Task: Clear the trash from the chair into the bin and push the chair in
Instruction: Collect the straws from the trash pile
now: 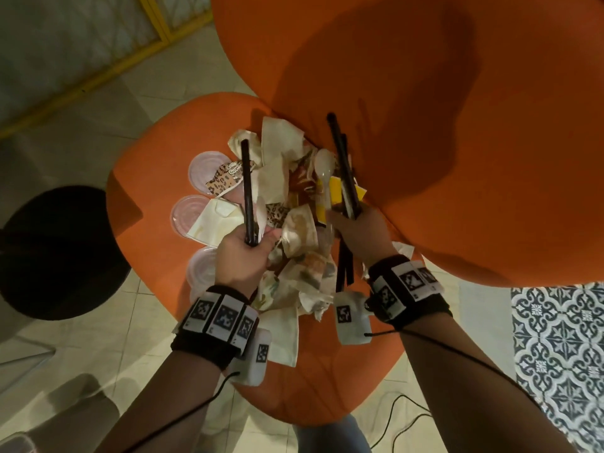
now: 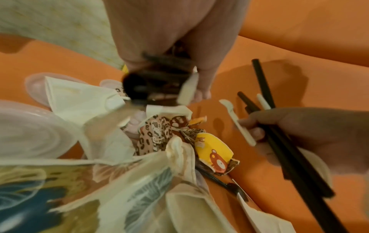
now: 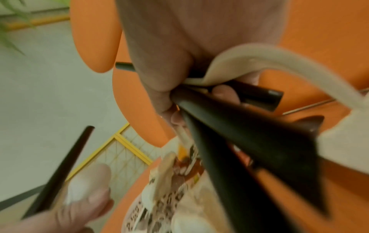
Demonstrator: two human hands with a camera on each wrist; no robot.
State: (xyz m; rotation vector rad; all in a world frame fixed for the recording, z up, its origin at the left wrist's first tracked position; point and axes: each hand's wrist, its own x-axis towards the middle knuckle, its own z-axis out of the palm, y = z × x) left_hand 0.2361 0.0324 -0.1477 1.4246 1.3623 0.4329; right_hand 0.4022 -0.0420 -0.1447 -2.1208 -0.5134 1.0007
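Note:
An orange chair [image 1: 157,152] carries a heap of trash on its seat: crumpled paper napkins [image 1: 277,178], leopard-print wrappers [image 1: 222,183], a yellow bear-print wrapper [image 2: 215,151] and clear plastic lids [image 1: 202,168]. My left hand [image 1: 243,253] grips a black straw [image 1: 246,188] and a strip of paper above the heap. My right hand [image 1: 359,228] holds a bundle of black straws [image 1: 341,165] together with a white plastic spoon [image 1: 325,166], close to the chair's backrest [image 1: 425,125]. In the right wrist view the straws [image 3: 239,134] run out from the curled fingers.
A black round bin [image 1: 55,250] stands on the tiled floor left of the chair. A yellow metal frame [image 1: 153,44] is at the back left. Patterned tiles [image 1: 562,341] and a black cable [image 1: 405,416] lie on the floor at the right.

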